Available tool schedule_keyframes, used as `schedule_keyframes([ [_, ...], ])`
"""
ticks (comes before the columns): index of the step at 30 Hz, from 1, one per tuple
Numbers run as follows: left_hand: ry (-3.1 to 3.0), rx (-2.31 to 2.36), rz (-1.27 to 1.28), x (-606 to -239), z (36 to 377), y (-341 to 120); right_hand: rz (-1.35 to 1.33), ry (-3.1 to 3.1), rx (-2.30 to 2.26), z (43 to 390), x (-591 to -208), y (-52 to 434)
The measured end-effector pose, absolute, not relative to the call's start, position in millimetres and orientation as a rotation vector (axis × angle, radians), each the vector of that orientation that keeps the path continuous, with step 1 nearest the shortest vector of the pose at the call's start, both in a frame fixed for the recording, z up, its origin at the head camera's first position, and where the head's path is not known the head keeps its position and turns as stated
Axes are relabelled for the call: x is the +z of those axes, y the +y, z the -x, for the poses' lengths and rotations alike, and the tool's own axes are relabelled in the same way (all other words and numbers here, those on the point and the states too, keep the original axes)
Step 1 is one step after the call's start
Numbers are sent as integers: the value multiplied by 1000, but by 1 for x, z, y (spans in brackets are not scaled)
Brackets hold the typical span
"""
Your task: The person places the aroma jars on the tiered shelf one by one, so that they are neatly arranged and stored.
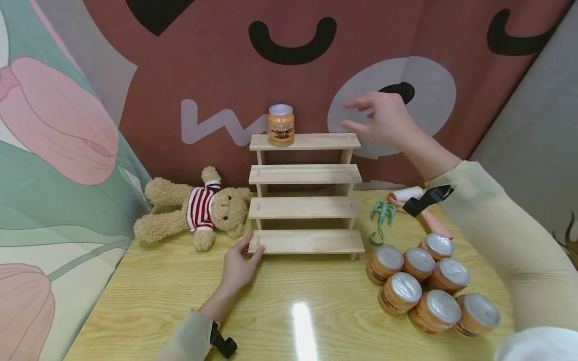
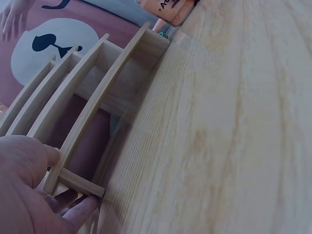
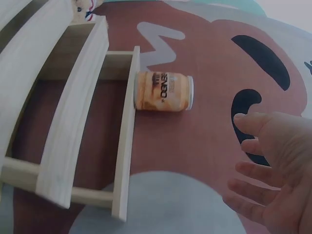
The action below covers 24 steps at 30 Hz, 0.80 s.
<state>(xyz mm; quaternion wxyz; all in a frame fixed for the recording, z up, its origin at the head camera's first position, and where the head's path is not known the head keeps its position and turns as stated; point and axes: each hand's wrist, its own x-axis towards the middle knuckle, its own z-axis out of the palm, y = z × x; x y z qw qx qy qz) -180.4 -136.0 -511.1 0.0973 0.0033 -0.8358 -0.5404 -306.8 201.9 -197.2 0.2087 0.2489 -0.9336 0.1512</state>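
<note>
Orange jar [image 1: 281,125] is standing alone on the wooden rack's [image 1: 305,207] top step; right hand [image 1: 379,119] is hovering beside it, fingers spread, empty. A careless brush could be toppling it while left hand [image 1: 238,266] is bracing the rack's bottom corner.

A: Lighting, quick. Head view is evenly bright, with overhead light. There's a white glare streak on the glossy yellow wooden table [image 1: 303,321], near the front edge.

B: Shadows?

A: Soft ones under the pale four-step wooden shelf rack [image 1: 305,208] and beside the cluster of orange silver-lidded jars [image 1: 431,286]. Nothing harsh.

B: Sharpness?

A: Head view is mostly sharp; the raised right hand [image 1: 379,120] is slightly smeared by motion, and the edges bow, wide-lens style. Left wrist view is washed out and hazy, with the close left hand [image 2: 24,190] soft. Right wrist view is dimmer, with a cool cast; the orange labelled jar on the top step [image 3: 163,91] is a bit soft.
</note>
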Motion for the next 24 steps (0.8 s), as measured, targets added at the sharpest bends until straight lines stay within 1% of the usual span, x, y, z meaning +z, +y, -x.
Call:
schedule_keyframes([
  [7, -2462, -1600, -16, -512, 181, -137, -712, -2558, 364, 296, -208, 230],
  [17, -2465, -1613, -16, -511, 181, -134, -587, -2609, 371, 280, -224, 271],
  [24, -2461, -1639, -7, -511, 178, -132, -579, -2640, 310, 264, -248, 306],
])
